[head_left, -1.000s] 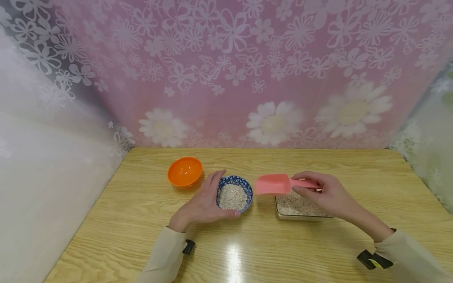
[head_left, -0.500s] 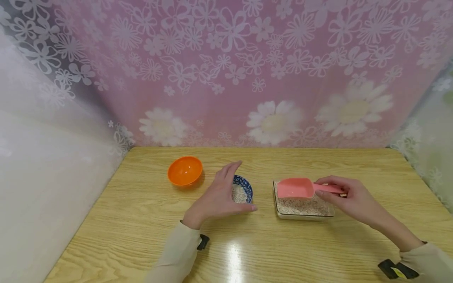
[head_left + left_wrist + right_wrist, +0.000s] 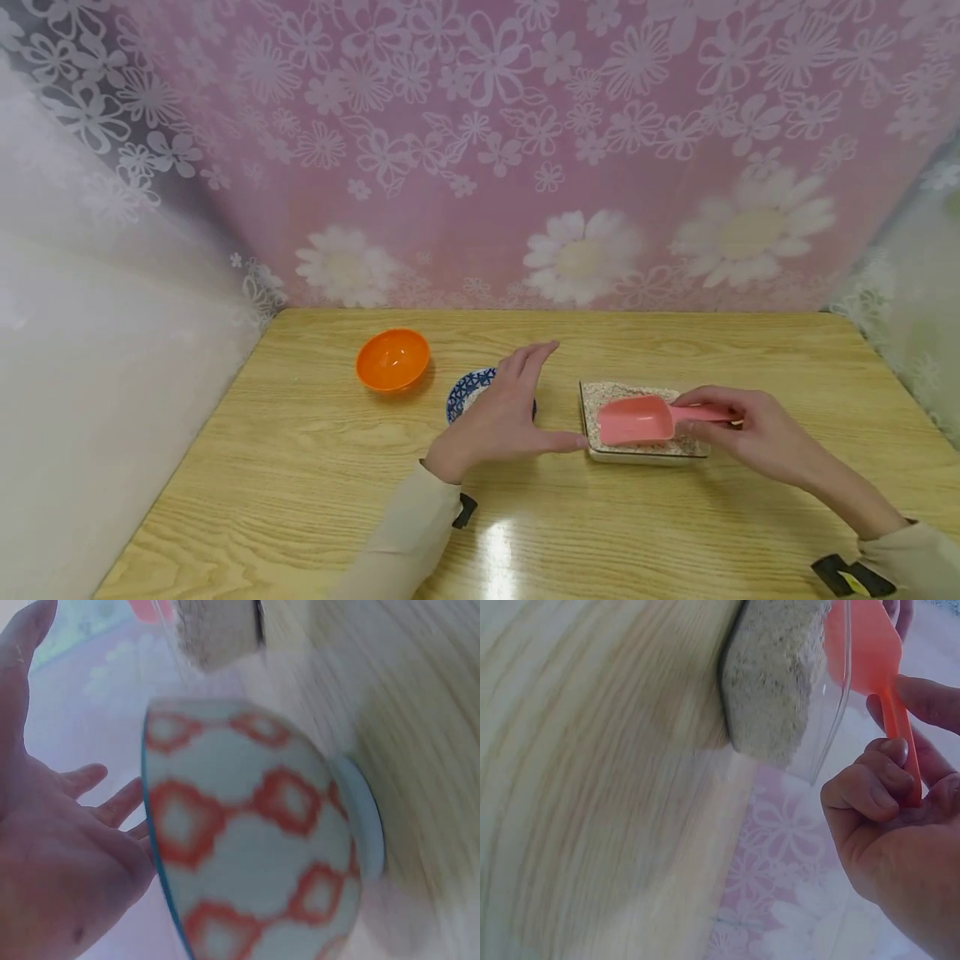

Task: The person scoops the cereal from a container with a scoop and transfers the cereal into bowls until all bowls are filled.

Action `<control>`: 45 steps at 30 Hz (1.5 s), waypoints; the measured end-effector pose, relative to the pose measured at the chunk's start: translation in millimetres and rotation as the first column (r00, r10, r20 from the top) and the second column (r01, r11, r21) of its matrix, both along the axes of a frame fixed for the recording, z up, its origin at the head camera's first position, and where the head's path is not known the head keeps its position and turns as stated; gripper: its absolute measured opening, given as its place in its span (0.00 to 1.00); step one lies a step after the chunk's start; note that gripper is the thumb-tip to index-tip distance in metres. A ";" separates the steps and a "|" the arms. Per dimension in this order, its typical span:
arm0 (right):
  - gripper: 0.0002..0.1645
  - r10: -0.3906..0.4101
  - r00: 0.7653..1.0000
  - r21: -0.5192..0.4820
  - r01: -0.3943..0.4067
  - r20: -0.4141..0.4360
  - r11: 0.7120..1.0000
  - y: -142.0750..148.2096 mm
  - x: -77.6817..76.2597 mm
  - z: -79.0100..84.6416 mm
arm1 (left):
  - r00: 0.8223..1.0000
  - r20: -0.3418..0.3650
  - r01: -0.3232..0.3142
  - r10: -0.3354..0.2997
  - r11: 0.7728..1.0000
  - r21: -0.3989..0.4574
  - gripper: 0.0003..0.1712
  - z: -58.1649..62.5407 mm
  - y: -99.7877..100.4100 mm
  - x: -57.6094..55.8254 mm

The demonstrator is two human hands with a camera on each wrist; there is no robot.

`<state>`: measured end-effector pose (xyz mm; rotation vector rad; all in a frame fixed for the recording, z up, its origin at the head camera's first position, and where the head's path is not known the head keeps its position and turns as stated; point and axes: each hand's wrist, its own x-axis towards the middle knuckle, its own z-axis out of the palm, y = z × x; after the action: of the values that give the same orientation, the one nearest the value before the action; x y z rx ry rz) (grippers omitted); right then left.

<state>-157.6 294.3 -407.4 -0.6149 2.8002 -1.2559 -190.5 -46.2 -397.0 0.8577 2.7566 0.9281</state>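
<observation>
My right hand grips the handle of a pink scoop. The scoop's pan is low over a clear rectangular container of oat-like flakes; whether it touches them I cannot tell. With fingers extended and thumb spread, my left hand is above a small bowl, its thumb tip near the container's left side. Blue patterning covers the bowl's inside. In the left wrist view the same bowl has red diamond shapes outside and stands upright. My left hand hides most of its pale flakes in the head view.
An orange bowl stands at the back left of the wooden table. Beyond the table's far edge hangs a pink flowered curtain. A black strap piece sits at the left cuff, another at the right.
The left hand has let go of the patterned bowl and moved right, towards the container. The right hand has carried the scoop right and down over the flakes.
</observation>
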 end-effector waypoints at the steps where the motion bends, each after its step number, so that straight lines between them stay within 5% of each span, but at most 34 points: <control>1: 0.14 -0.013 1.000 0.010 0.013 -0.001 1.000 1.3 0.1 0.5 | 1.000 0.008 0.005 -0.005 1.000 0.006 0.67 -0.2 3.1 0.8; 8: 0.13 -0.058 0.998 0.099 0.061 -0.035 0.993 15.1 -1.6 1.9 | 0.998 0.063 0.017 -0.019 0.999 0.030 0.61 0.8 28.6 12.0; 20: 0.15 -0.052 0.983 0.251 0.095 -0.175 0.963 24.0 -2.3 13.3 | 1.000 0.020 -0.022 0.023 0.998 -0.054 0.64 -14.0 70.8 26.8; 25: 0.15 -0.027 0.968 0.280 0.099 -0.250 0.955 27.4 -3.7 17.9 | 0.997 0.002 -0.077 0.078 0.990 -0.115 0.69 -20.4 79.9 25.4; 45: 0.17 0.116 0.893 0.421 0.087 -0.435 0.903 21.9 -14.2 38.8 | 0.953 0.199 -0.189 0.227 0.963 -0.195 0.80 -29.3 84.9 12.9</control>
<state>-171.8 316.2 -368.6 -0.9940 3.2712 -0.4814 -177.5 38.6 -426.3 0.4138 2.7180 0.7450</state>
